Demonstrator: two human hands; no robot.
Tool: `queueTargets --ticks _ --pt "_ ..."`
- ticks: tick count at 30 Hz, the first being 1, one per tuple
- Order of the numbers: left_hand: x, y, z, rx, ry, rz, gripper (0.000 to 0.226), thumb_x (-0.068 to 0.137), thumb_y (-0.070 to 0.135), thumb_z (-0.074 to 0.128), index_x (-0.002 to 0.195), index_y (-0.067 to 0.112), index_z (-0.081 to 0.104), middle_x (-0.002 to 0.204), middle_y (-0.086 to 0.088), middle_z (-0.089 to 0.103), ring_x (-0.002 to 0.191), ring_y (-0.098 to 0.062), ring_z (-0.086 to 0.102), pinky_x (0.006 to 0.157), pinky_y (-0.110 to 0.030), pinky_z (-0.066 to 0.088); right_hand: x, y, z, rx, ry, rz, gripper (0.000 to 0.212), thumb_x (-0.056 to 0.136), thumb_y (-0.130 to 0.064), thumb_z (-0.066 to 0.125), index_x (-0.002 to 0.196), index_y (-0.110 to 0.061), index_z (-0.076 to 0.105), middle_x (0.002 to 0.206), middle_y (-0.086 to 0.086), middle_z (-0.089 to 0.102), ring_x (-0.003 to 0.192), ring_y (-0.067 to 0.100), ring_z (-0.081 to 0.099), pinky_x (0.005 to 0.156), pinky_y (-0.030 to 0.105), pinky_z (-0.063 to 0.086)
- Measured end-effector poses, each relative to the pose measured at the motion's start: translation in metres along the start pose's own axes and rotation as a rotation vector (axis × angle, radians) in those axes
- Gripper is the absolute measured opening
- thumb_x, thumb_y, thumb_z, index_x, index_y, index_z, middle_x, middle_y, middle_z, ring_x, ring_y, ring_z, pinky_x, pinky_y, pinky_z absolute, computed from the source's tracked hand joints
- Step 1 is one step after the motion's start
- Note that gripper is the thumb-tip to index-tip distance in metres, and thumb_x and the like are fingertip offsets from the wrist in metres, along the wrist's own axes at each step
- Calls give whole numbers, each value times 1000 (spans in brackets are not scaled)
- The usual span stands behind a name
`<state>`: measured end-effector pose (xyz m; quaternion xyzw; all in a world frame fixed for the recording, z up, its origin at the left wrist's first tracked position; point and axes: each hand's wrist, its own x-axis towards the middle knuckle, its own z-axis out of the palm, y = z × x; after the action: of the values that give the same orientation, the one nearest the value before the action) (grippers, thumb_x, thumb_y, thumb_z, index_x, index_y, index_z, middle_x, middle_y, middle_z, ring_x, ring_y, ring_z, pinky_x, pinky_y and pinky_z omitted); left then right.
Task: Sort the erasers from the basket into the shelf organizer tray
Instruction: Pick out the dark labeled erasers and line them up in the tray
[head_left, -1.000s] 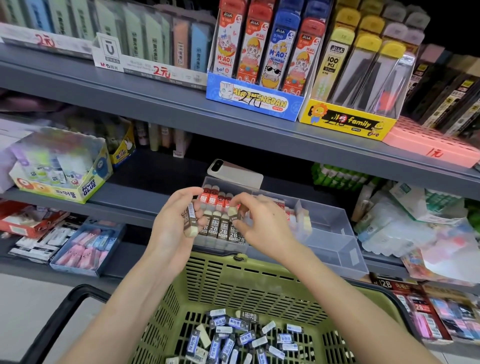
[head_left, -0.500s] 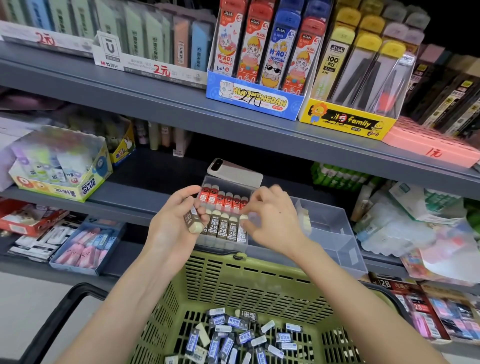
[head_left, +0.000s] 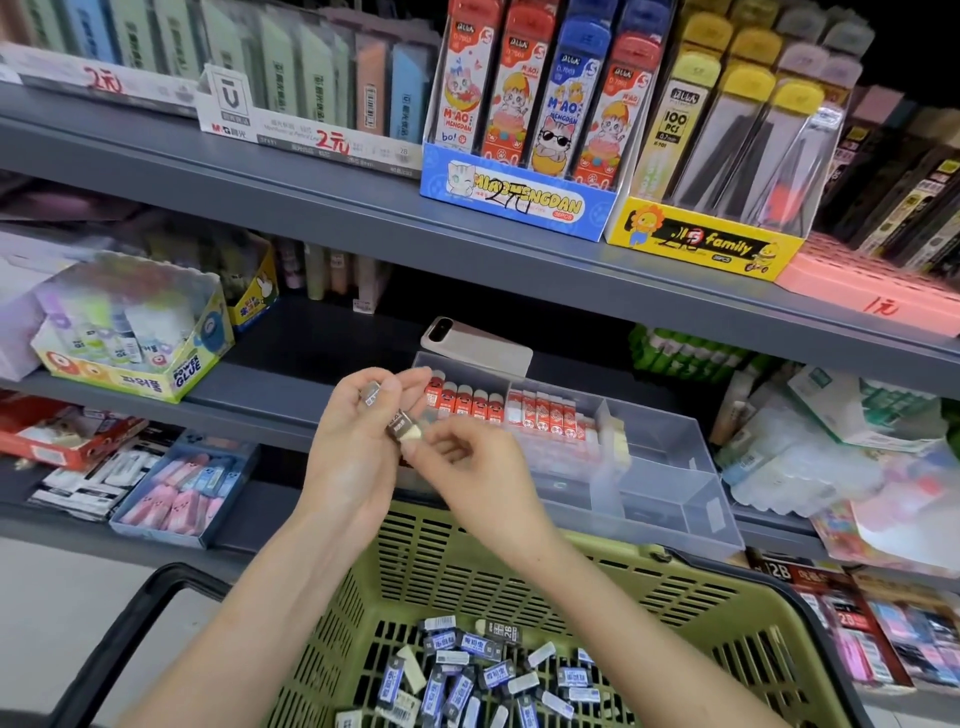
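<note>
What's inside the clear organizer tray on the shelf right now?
Red-sleeved erasers stand in rows in two rear compartments, a few pale ones beside them. The left hand, holding dark-sleeved erasers, and right hand cover the front-left section, so its contents can't be seen.

1. Green slotted basket (head_left: 727, 590), nearest: a loose heap of blue- and dark-sleeved white erasers (head_left: 467, 675) lies on its floor.
2. Clear divided tray (head_left: 675, 467) on the shelf beyond: red-sleeved erasers (head_left: 467, 402) stand in rows at its far left.
3. Dark-sleeved eraser (head_left: 402, 430), white end showing, tilted, pinched between left hand (head_left: 353, 457) and right hand (head_left: 467, 467) before the tray's left end.

Green basket (head_left: 597, 587) (red-sleeved erasers (head_left: 545, 413))
</note>
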<state>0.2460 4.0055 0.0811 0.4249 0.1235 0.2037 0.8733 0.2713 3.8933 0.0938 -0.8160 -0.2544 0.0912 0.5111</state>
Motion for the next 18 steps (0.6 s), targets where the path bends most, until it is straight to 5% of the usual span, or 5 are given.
queueTargets --ticks 4,6,12,18 --pt "-2 7 -16 379 -92 86 17 98 24 45 99 16 60 111 7 70 104 -7 64 84 -21 48 14 -4 -5 560 86 234 8 91 -12 55 88 -10 61 81 8 67 72 13 61 68 25 54" --pt "-4 9 -30 648 -76 156 19 99 27 45 98 25 64 107 18 68 101 5 60 80 -11 43 29 -4 -10 634 114 294 10 93 -7 51 90 -3 59 79 11 65 68 16 61 65 25 54" --pt "-14 6 -55 1235 -49 325 24 96 22 51 118 24 59 116 13 59 109 -4 50 90 -22 36 55 1 -4 183 -57 342 11 91 -7 57 87 -1 64 68 9 60 55 16 57 62 28 54" --pt "-22 -3 -49 1341 -138 382 37 95 25 53 131 21 53 127 10 55 113 2 37 95 -17 27 54 6 13 -20 7 297 10 87 -6 61 82 -16 59 60 2 64 50 11 64 69 32 58"
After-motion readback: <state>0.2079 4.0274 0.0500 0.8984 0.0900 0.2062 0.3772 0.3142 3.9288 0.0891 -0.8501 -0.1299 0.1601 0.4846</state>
